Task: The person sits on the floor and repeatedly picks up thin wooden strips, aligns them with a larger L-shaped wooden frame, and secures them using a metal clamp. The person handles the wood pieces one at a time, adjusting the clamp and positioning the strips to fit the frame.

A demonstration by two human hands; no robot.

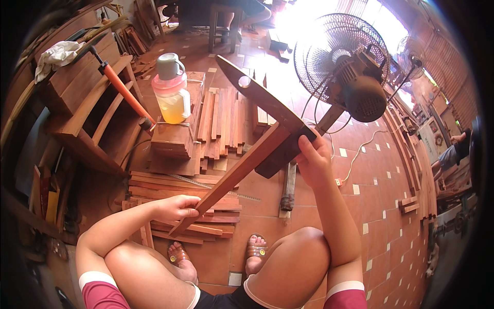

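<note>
Left hand pinches the wooden strip above stacked slats; right hand clasps the dark square, its edge at the strip's far end; tiled floor spreads rightward. The strip's long axis slants forward-right.

The left hand grips a reddish wooden strip near its lower end, its far end meeting the dark square in the right hand, with wooden slats and a fan beyond.
</note>
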